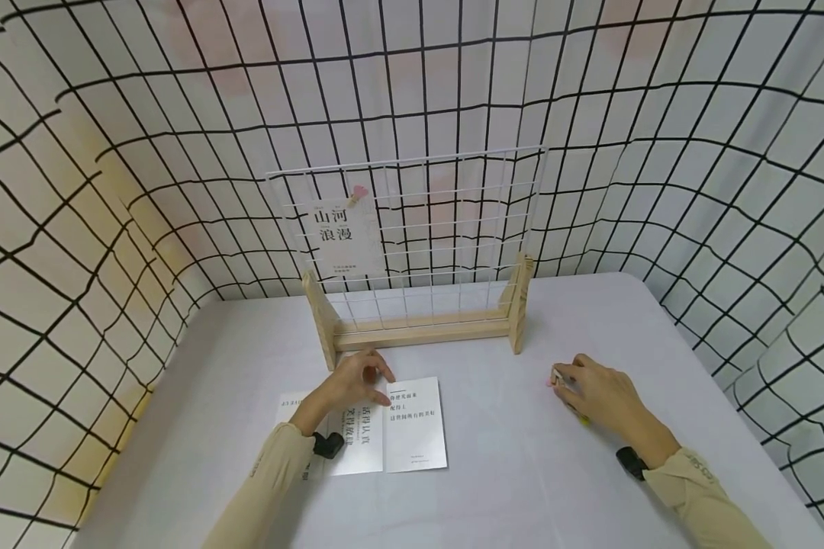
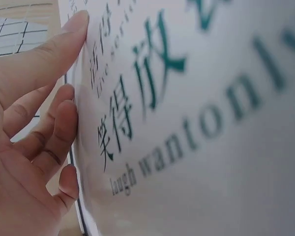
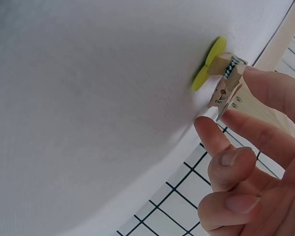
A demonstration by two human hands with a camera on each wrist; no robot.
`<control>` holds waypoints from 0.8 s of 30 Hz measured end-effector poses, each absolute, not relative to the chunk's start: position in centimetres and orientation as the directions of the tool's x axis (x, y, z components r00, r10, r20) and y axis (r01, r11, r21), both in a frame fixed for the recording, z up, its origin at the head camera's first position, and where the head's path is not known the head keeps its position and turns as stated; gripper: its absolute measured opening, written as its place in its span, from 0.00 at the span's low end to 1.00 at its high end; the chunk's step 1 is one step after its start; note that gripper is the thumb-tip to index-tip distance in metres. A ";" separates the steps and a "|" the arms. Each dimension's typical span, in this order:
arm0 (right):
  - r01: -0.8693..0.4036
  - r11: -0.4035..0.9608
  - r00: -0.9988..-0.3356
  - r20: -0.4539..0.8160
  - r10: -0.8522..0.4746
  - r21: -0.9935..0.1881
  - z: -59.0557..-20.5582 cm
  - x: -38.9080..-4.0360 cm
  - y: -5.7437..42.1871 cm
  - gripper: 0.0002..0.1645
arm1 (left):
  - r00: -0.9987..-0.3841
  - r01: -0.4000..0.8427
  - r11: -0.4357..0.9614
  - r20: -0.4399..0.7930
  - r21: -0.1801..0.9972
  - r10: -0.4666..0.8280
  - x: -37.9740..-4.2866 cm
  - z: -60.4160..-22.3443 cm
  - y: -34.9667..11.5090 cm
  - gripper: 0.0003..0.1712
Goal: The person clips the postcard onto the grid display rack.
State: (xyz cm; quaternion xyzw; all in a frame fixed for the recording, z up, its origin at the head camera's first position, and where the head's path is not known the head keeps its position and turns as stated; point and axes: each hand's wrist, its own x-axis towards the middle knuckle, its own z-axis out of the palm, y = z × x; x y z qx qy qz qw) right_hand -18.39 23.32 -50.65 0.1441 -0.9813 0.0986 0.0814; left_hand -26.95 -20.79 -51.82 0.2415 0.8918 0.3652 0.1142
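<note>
My left hand [image 1: 357, 381] is above the table over several white printed cards. Its thumb and index finger stand apart near the upper left corner of one card [image 1: 417, 438]. In the left wrist view the fingertips are at the edge of another card [image 2: 206, 167], lettered in green; whether they press it I cannot tell. At the right, my right hand [image 1: 600, 393] pinches a small wooden clip [image 3: 223, 93] between thumb and index finger, just above the tabletop. A yellow rounded piece [image 3: 217, 49] shows beside that clip.
Behind the cards stands a white wire grid rack on a wooden base [image 1: 419, 334]. A printed card [image 1: 343, 240] hangs at its upper left under a clip with a pink top [image 1: 358, 193]. Black wire mesh [image 1: 659, 183] surrounds the white-covered table [image 1: 494, 473].
</note>
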 end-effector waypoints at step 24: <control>-0.302 0.937 -0.949 0.148 -0.278 -0.176 -50.2 -19.3 23.4 0.18 | -0.842 0.328 0.327 0.117 0.886 0.527 -27.0 -52.4 -21.5 0.15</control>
